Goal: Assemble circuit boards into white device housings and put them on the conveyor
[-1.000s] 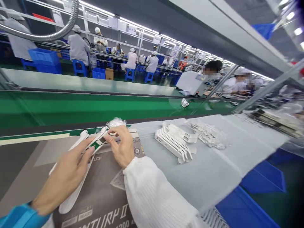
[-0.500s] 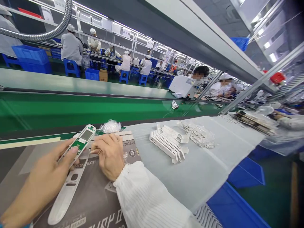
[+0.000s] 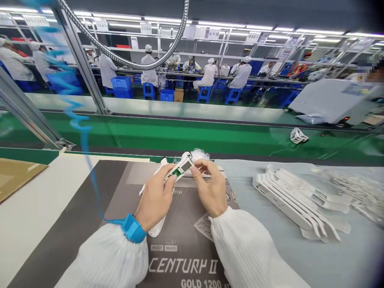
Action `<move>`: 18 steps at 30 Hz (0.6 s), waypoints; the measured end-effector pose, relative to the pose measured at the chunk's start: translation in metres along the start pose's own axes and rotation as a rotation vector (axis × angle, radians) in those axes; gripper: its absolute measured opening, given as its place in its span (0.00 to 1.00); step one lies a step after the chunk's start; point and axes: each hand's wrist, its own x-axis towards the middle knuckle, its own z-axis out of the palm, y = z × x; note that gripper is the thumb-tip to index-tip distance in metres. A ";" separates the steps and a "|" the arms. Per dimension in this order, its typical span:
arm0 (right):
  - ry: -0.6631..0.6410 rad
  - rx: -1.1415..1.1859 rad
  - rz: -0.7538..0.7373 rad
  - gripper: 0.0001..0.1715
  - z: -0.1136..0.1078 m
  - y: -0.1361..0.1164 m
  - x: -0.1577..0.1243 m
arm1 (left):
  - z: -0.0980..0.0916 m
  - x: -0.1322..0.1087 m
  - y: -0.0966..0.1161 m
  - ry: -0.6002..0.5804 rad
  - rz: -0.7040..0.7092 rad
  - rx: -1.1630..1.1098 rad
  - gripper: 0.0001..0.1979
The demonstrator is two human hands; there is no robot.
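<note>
Green circuit board [image 3: 178, 173] in white casing [image 3: 185, 156]
Left hand [image 3: 154, 196] grips white casing; right hand [image 3: 211, 189] curled at display [image 3: 187, 166] end, cannot tell whether gripping

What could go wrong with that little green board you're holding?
The green board might slip, as the left hand only pinches it. The right hand is close beside the little screen, so it could get smudged. The blue cord on the wrist strap might snag and jerk that left hand.
</note>
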 end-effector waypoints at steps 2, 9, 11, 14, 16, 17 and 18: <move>0.005 -0.127 -0.148 0.09 -0.003 0.000 0.002 | 0.000 -0.001 0.001 0.020 0.073 0.122 0.17; 0.030 -0.580 -0.466 0.10 -0.008 0.000 0.008 | 0.000 -0.002 0.000 -0.042 0.110 0.213 0.18; -0.007 -0.562 -0.444 0.10 -0.006 -0.002 0.007 | -0.001 0.000 0.000 -0.070 0.017 0.068 0.17; -0.089 -0.371 -0.278 0.10 -0.001 -0.005 0.001 | -0.002 0.004 0.000 -0.101 -0.144 -0.256 0.17; -0.108 -0.159 -0.075 0.10 0.003 -0.005 -0.002 | -0.002 0.006 0.000 -0.090 -0.166 -0.404 0.17; -0.105 -0.046 0.028 0.11 0.005 -0.005 -0.003 | -0.001 0.006 -0.001 -0.077 -0.153 -0.441 0.17; -0.096 0.058 0.120 0.12 0.006 -0.005 -0.003 | 0.001 0.006 -0.001 -0.064 -0.133 -0.462 0.16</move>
